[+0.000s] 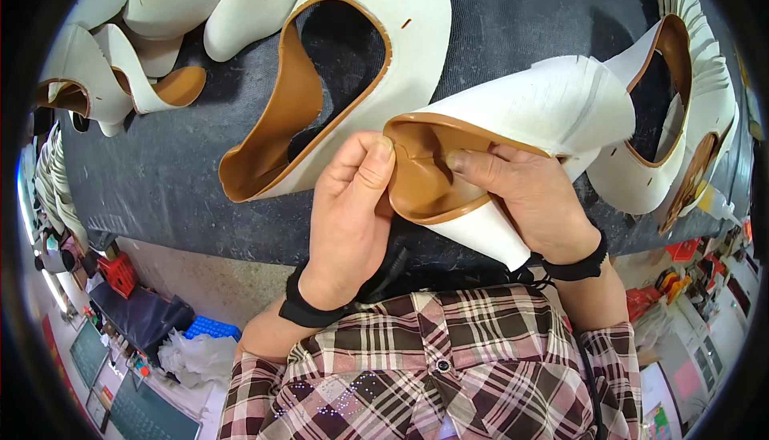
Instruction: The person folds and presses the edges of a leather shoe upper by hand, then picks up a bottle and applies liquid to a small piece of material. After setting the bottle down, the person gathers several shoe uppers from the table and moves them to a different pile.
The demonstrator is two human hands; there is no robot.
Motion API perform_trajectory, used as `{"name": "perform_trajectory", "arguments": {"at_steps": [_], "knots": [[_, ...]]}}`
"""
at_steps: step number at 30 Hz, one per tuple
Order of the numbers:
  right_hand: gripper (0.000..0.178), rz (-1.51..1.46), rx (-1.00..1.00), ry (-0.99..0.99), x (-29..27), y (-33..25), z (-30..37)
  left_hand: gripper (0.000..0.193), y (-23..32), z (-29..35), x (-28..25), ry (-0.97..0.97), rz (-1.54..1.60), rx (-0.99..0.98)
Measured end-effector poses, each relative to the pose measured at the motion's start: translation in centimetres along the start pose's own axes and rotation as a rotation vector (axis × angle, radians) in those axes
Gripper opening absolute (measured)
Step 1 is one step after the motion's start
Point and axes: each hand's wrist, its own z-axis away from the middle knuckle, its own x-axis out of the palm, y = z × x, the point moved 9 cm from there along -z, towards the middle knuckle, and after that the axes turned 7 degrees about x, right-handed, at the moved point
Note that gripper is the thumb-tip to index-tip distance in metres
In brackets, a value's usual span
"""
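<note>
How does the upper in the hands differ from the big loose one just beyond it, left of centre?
The held upper is gripped by the left hand and right hand; the loose upper lies untouched on the dark table.
The loose upper's opening shows dark table through it; the held upper's shows mostly brown lining.
Both: white outside, brown inside.

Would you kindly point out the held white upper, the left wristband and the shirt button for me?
Held white upper (506, 113): head view, on its white outer side.
Left wristband (309, 305): head view, on its black surface.
Shirt button (443, 366): head view, at its middle.
</note>
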Motion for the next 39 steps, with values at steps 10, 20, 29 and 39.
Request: {"name": "perform_trajectory", "arguments": {"at_steps": [10, 20, 29, 39], "knots": [[0.026, 0.321, -0.084, 0.130, -0.4, 0.3, -0.7, 0.023, 2.0, -0.3, -0.9, -0.057, -0.468, 0.113], [0.024, 0.476, -0.138, 0.132, -0.1, -0.3, -0.5, 0.016, 2.0, 0.7, -1.4, 0.033, -0.692, 0.174], [0.052, 1.090, -0.096, -0.031, 2.2, 0.2, 1.6, 0.010, 7.1, 3.9, 0.8, 0.074, -1.306, 0.622], [0.021, 0.781, -0.190, 0.106, 2.7, -4.7, 3.0, 0.019, 8.9, 5.2, -0.1, 0.018, -0.773, 0.515]]}}
